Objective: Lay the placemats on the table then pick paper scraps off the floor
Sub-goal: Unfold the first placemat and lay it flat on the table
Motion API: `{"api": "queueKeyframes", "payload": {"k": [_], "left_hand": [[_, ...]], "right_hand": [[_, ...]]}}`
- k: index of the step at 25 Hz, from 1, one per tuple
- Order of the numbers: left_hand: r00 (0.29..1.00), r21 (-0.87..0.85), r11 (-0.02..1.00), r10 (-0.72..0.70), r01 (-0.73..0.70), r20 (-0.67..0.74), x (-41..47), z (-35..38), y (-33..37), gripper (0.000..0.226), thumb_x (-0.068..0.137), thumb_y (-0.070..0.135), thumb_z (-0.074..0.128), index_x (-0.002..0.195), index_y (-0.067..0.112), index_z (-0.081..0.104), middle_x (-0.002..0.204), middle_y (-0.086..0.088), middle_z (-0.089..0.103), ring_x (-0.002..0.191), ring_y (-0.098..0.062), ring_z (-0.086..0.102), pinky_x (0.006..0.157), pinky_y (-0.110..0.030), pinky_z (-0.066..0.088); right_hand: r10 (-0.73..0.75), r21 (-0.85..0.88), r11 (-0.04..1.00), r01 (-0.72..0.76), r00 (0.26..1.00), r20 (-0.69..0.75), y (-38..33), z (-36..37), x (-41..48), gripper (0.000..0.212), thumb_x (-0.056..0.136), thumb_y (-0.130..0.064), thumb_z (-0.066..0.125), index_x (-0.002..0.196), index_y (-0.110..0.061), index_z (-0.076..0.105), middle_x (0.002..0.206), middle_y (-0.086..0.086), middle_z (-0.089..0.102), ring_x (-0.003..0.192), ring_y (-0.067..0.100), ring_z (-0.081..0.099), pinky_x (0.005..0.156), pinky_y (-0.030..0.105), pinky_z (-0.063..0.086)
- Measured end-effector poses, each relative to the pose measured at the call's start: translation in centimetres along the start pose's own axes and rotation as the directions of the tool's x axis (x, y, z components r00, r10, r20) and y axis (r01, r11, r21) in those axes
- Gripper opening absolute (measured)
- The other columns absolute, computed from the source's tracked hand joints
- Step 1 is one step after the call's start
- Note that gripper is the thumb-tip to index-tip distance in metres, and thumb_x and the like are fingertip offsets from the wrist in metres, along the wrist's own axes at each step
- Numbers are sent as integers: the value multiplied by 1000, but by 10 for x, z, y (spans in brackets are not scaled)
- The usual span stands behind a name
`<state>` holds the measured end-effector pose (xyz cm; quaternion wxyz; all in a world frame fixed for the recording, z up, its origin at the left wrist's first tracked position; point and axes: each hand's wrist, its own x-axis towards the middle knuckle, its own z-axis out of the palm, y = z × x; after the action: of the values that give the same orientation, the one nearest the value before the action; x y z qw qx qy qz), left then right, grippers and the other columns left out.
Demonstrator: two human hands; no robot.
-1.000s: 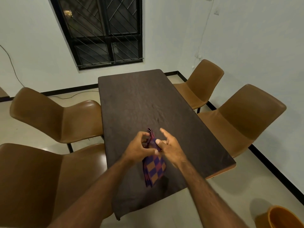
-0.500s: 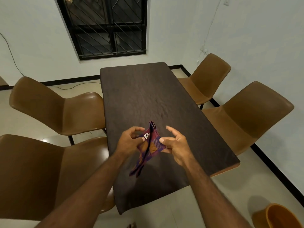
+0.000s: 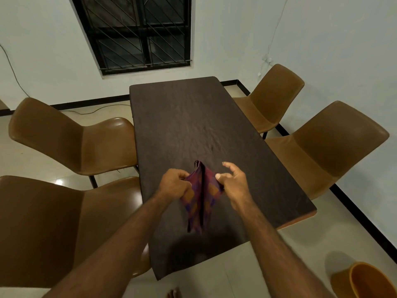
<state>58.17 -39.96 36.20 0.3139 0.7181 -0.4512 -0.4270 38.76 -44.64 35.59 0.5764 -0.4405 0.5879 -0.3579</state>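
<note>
A folded placemat (image 3: 200,196), checked in purple, maroon and orange, hangs above the near end of the dark table (image 3: 189,125). My left hand (image 3: 175,186) grips its left edge. My right hand (image 3: 233,182) pinches its right edge between thumb and fingers, with the forefinger lifted. The cloth sags in a V between the two hands, its lower tip over the tabletop. No paper scraps show on the floor in this view.
Two brown chairs (image 3: 71,143) stand on the left of the table and two more chairs (image 3: 326,147) on the right. An orange bin (image 3: 365,282) sits on the floor at the lower right. A barred window (image 3: 137,33) is on the far wall.
The placemat went from a folded bundle held in front of me to being spread between both hands. My hands have moved apart to its left and right edges.
</note>
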Motion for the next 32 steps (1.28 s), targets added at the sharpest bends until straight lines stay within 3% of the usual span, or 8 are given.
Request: {"api": "queueKeyframes", "payload": {"k": [3, 7, 11, 17, 23, 27, 29, 32], "left_hand": [[992, -4, 998, -59, 59, -113, 13, -25, -13, 18, 83, -3, 73, 82, 14, 78, 80, -10, 78, 74, -24, 74, 74, -43, 64], [979, -54, 997, -61, 52, -195, 20, -47, -22, 11, 87, 9, 80, 83, 19, 76, 85, -5, 78, 84, -26, 76, 78, -46, 65], [982, -136, 991, -12, -14, -189, 22, -56, -23, 10, 84, 14, 84, 88, 20, 77, 88, -2, 78, 85, -24, 76, 77, -45, 65], [986, -149, 986, 50, -74, -159, 22, -34, -10, 18, 83, 6, 81, 95, 18, 76, 90, -4, 74, 83, -23, 73, 69, -40, 64], [915, -448, 848, -380, 285, -137, 40, -1, -19, 24, 83, -18, 61, 81, 5, 67, 80, -18, 64, 57, -21, 58, 33, -20, 44], [805, -657, 618, -592, 432, -27, 59, 6, -54, 20, 91, -11, 60, 87, 8, 62, 91, -15, 64, 68, -18, 60, 34, -18, 46], [776, -645, 608, -630, 464, -36, 62, 9, -82, 4, 96, 10, 67, 94, 12, 65, 98, -12, 68, 70, -17, 62, 37, -21, 49], [779, -655, 598, -626, 462, -23, 53, 9, -120, 32, 90, 48, 74, 102, 19, 69, 92, -5, 79, 82, -23, 71, 59, -33, 55]], "right_hand": [[-122, -256, 962, 100, 990, -74, -7, -29, 21, 45, 96, -8, 61, 139, -22, 53, 82, 1, 75, 81, 13, 73, 87, 38, 59], [-166, -423, 897, 131, 985, -46, -14, -47, 37, 51, 96, -8, 61, 142, -24, 50, 97, -6, 69, 91, 8, 68, 79, 25, 57], [-170, -405, 907, 115, 980, -102, -10, -44, 42, 53, 96, -8, 62, 145, -23, 47, 97, -6, 70, 86, 6, 69, 62, 14, 49], [-60, -180, 983, 44, 995, -84, 22, -23, 37, 64, 93, -7, 65, 149, -23, 39, 94, -3, 74, 85, 11, 74, 87, 40, 60], [52, -169, 983, -68, 994, -97, 69, -5, 40, 68, 88, -2, 68, 148, -20, 43, 103, -1, 70, 98, 20, 70, 89, 43, 59], [-235, -462, 875, 146, 962, -140, 85, 8, 39, 65, 86, -26, 73, 145, -18, 48, 131, 2, 60, 124, 20, 56, 105, 33, 45], [-358, -550, 782, 292, 934, -13, 102, 24, 26, 70, 86, -52, 64, 147, -22, 45, 145, 0, 51, 134, 17, 45, 109, 32, 38], [-278, -658, 656, 369, 929, 245, 132, 45, 7, 81, 81, -75, 52, 149, -34, 34, 145, -7, 49, 136, 14, 40, 113, 43, 36]]}}
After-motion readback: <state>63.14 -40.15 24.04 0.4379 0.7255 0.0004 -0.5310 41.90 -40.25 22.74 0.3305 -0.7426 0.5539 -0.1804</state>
